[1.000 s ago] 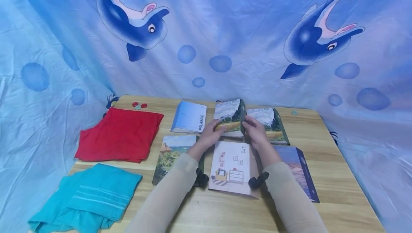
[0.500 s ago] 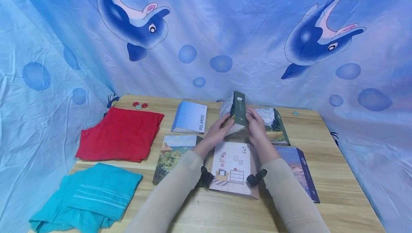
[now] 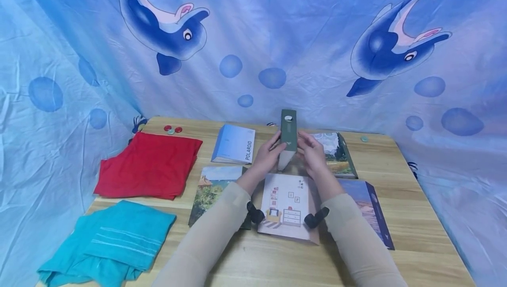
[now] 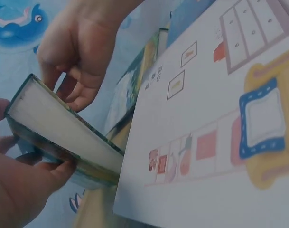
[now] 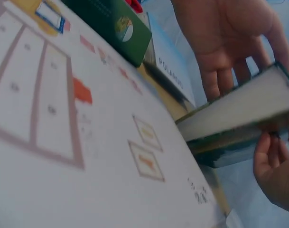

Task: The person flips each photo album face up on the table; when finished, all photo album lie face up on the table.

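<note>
A photo album (image 3: 288,129) with a dark green spine stands on edge between my hands, above the far middle of the table, its white page block (image 5: 232,114) facing the wrist cameras. My left hand (image 3: 266,155) grips its left side, thumb near the spine. On the opposite cover, the fingers of my right hand (image 3: 314,152) hold it from the right. In the left wrist view both hands lie along its two covers. Just nearer me lies a white album (image 3: 286,205) with a drawn chair and dresser. A landscape-painting album (image 3: 334,150) lies beside my right hand.
A blue POLAROID album (image 3: 233,144) lies left of my hands. Nearer are a garden-painting album (image 3: 211,192) and a purple seascape album (image 3: 362,205). Folded red cloth (image 3: 150,163) and turquoise cloth (image 3: 115,238) cover the left side. Small red discs (image 3: 178,130) lie behind them.
The album in my hands has turned from its painted cover facing up to its green spine facing the head camera. Both hands have shifted round its sides.
</note>
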The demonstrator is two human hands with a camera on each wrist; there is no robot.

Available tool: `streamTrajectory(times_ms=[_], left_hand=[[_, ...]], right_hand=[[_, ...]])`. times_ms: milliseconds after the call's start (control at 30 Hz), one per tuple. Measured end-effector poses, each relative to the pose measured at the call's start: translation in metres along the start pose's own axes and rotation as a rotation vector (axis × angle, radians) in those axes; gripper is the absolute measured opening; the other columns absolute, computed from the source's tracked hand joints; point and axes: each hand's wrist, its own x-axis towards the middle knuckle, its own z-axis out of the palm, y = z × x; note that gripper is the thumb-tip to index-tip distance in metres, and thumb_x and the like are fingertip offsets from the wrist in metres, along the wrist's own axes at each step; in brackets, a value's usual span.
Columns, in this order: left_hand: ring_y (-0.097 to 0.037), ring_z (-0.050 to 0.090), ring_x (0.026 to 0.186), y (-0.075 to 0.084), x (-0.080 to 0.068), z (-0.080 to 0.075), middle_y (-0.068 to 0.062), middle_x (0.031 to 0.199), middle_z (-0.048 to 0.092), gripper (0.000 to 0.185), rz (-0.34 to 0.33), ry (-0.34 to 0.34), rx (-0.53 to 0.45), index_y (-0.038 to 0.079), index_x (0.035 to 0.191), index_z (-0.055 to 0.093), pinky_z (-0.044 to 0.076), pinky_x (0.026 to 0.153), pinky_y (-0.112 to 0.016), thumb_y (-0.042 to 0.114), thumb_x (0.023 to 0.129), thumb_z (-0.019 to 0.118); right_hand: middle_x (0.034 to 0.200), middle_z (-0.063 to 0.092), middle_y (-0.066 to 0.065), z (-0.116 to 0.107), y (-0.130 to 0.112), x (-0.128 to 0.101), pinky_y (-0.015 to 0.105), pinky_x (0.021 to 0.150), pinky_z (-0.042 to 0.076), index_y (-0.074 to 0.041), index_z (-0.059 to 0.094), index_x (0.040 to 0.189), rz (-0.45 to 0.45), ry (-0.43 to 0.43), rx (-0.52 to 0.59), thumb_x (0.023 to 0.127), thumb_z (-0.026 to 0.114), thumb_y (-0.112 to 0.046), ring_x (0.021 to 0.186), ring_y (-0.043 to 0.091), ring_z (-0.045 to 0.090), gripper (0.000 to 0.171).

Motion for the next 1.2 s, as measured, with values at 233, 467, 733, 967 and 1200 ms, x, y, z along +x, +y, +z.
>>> streamTrajectory(times_ms=[233, 467, 733, 967, 1200], left_hand=[[-0.032, 0.042, 0.142, -0.002, 0.002, -0.006, -0.010, 0.165, 0.027, 0.058, -0.040, -0.011, -0.117, 0.026, 0.162, 0.025, 0.040, 0.113, -0.046, 0.016, 0.106, 0.036], [-0.030, 0.019, 0.153, -0.011, 0.003, -0.013, -0.009, 0.167, 0.022, 0.068, -0.084, 0.028, 0.083, 0.018, 0.163, 0.024, 0.022, 0.122, -0.050, 0.045, 0.104, 0.045], [-0.031, 0.018, 0.153, -0.031, 0.004, -0.019, -0.009, 0.168, 0.017, 0.079, -0.161, -0.011, 0.173, 0.013, 0.164, 0.012, 0.017, 0.123, -0.051, 0.053, 0.103, 0.044], [-0.032, 0.014, 0.154, -0.028, 0.000, -0.020, -0.010, 0.169, 0.014, 0.085, -0.165, -0.001, 0.273, 0.014, 0.164, 0.010, 0.017, 0.123, -0.053, 0.058, 0.101, 0.045], [-0.029, 0.018, 0.153, -0.016, 0.008, -0.014, -0.009, 0.168, 0.017, 0.081, -0.006, 0.088, 0.408, 0.013, 0.164, 0.011, 0.017, 0.124, -0.048, 0.054, 0.103, 0.046]], right_hand=[[0.160, 0.033, 0.020, -0.003, 0.007, 0.004, 0.054, 0.117, 0.032, -0.014, 0.036, 0.158, 0.133, -0.125, -0.227, 0.103, 0.059, -0.035, 0.145, 0.039, 0.035, 0.064], [0.164, 0.022, 0.023, -0.008, 0.014, 0.002, 0.056, 0.121, 0.024, -0.010, 0.029, 0.160, 0.168, -0.111, -0.318, 0.101, 0.063, -0.036, 0.149, 0.041, 0.025, 0.073], [0.165, 0.023, 0.018, -0.014, 0.012, -0.002, 0.059, 0.119, 0.024, -0.009, 0.027, 0.160, 0.176, -0.085, -0.436, 0.102, 0.056, -0.043, 0.148, 0.041, 0.026, 0.073], [0.166, 0.021, 0.016, -0.018, 0.008, -0.004, 0.058, 0.121, 0.020, -0.009, 0.024, 0.161, 0.191, -0.103, -0.443, 0.103, 0.054, -0.047, 0.152, 0.039, 0.020, 0.076], [0.162, 0.030, 0.019, -0.031, 0.000, -0.003, 0.054, 0.119, 0.029, -0.005, 0.027, 0.160, 0.076, -0.074, -0.442, 0.104, 0.054, -0.042, 0.146, 0.039, 0.032, 0.072]])
